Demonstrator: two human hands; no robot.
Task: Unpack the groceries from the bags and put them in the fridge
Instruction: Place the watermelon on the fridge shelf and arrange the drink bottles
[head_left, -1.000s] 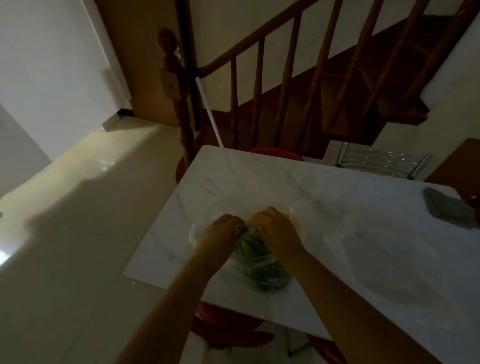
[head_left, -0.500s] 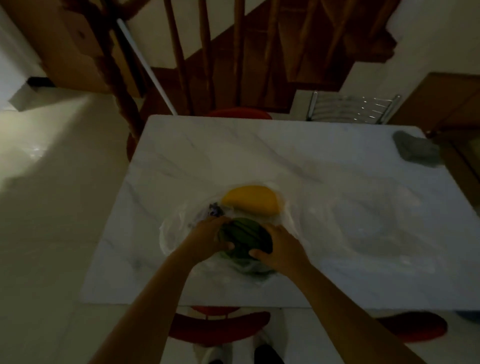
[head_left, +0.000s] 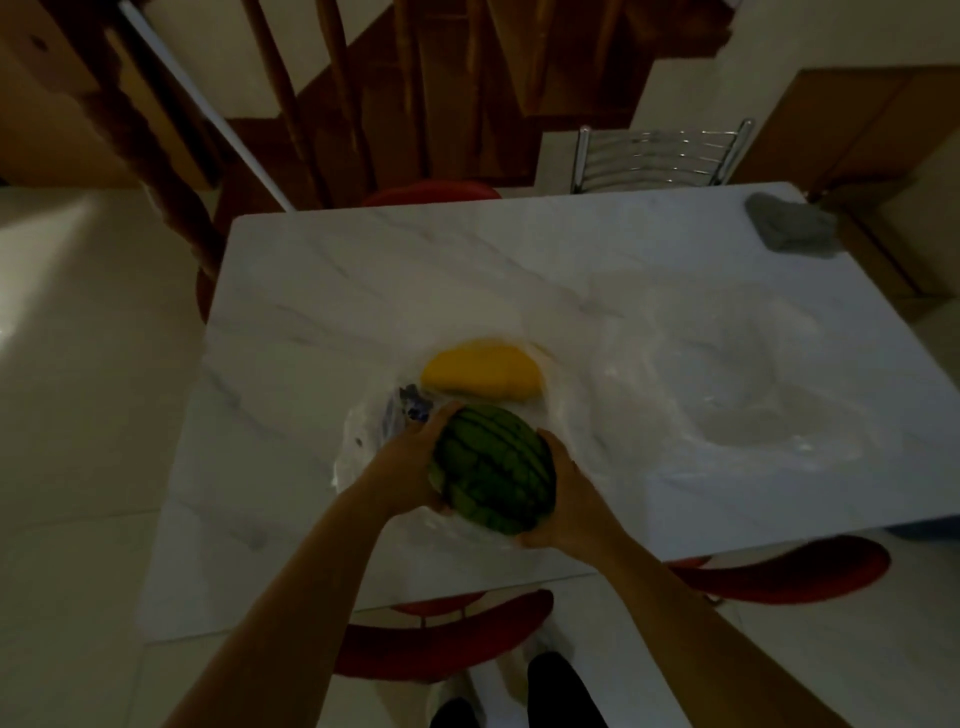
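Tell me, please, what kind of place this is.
Probably a home dining area: a marble-look table with red chairs around it, a wooden staircase behind, and a watermelon lifted from a plastic bag.

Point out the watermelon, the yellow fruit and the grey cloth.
watermelon (head_left: 492, 475), head view, middle of the striped rind.
yellow fruit (head_left: 480, 373), head view, centre of its top surface.
grey cloth (head_left: 790, 230), head view, middle of the crumpled fabric.

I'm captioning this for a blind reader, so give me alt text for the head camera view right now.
Seen from above in dim light, a left hand and right hand hold a striped green watermelon over a clear plastic bag on a white marble table. A yellow fruit lies just beyond it, with a grey cloth at the far right corner.
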